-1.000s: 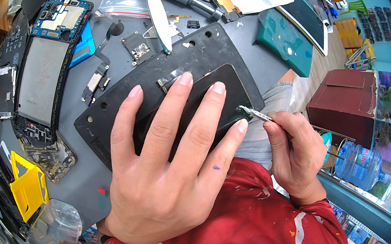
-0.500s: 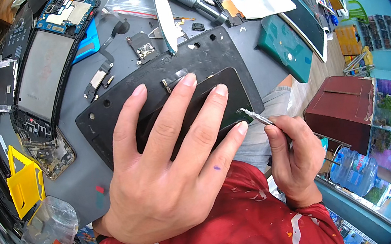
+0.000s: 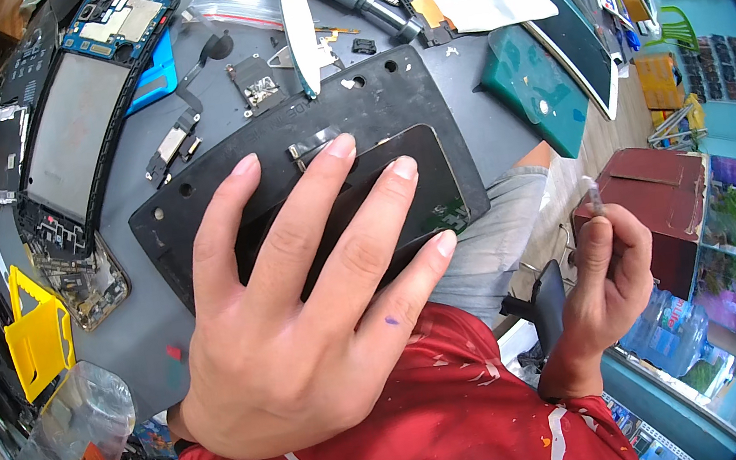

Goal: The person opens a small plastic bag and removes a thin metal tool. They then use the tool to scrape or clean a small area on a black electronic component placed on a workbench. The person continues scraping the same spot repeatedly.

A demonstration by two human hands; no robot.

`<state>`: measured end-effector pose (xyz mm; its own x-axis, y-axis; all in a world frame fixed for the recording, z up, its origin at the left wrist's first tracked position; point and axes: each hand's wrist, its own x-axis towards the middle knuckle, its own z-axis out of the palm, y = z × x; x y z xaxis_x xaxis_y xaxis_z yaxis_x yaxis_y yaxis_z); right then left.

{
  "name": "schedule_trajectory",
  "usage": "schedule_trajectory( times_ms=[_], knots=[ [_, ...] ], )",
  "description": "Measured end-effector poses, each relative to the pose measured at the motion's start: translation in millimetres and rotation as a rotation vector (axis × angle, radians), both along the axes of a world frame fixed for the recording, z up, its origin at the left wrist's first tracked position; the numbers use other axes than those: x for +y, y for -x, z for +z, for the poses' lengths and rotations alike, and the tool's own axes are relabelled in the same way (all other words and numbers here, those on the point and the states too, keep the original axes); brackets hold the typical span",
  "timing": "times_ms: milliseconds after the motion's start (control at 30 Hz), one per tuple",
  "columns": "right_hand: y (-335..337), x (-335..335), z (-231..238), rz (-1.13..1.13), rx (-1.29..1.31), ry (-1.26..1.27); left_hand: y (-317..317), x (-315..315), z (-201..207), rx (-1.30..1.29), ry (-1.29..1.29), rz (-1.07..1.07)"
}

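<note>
My left hand (image 3: 307,333) lies flat with its fingers spread over a dark glossy phone panel (image 3: 430,169), hiding much of it. The panel rests on a thick black work pad (image 3: 406,98). A short flat cable end (image 3: 311,147) shows just beyond my middle fingertip. To the right, away from the pad, my right hand (image 3: 609,285) pinches a slim tool (image 3: 592,192) between thumb and fingers. Its whitish tip points up; blur and my fingers hide its exact kind.
Several opened phones, one with a blue board (image 3: 118,25), line the left side near a yellow plastic scraper (image 3: 40,342). Phone parts (image 3: 256,86), a white blade-shaped tool (image 3: 300,32) and a grey cylindrical handle (image 3: 365,4) lie beyond the pad. A green block (image 3: 537,93) stands at right.
My right hand has drawn the slim tool away from the panel's right end, moving right and raising its tip. My left hand stays spread on the panel; the whole view has shifted slightly.
</note>
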<state>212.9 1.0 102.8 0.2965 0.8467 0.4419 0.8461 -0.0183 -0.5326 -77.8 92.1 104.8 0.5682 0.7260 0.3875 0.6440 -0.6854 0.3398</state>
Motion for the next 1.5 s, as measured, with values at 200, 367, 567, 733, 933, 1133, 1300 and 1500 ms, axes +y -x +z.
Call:
schedule_trajectory(
  times_ms=[200,367,567,733,933,1133,1300,1500],
  knots=[
    [-25,6,4,0.071,0.261,-0.006,1,1,2,-0.005,0.010,0.000],
    [-43,32,22,0.299,0.267,0.038,-1,0,-4,-0.064,-0.025,0.006],
    [-43,79,28,0.562,0.315,0.095,1,1,-5,-0.125,-0.015,0.015],
    [-40,113,21,0.796,0.308,0.189,4,2,-5,-0.146,-0.019,0.022],
    [-26,147,28,1.065,0.158,0.258,5,1,-7,-0.160,-0.033,0.050],
    [-6,173,36,1.280,-0.044,0.223,2,0,-13,-0.206,-0.070,0.064],
    [-4,175,27,1.259,-0.152,0.176,2,2,-16,-0.237,-0.074,0.070],
    [-9,170,25,1.222,-0.307,0.151,3,2,-17,-0.230,-0.087,0.065]
  ],
)
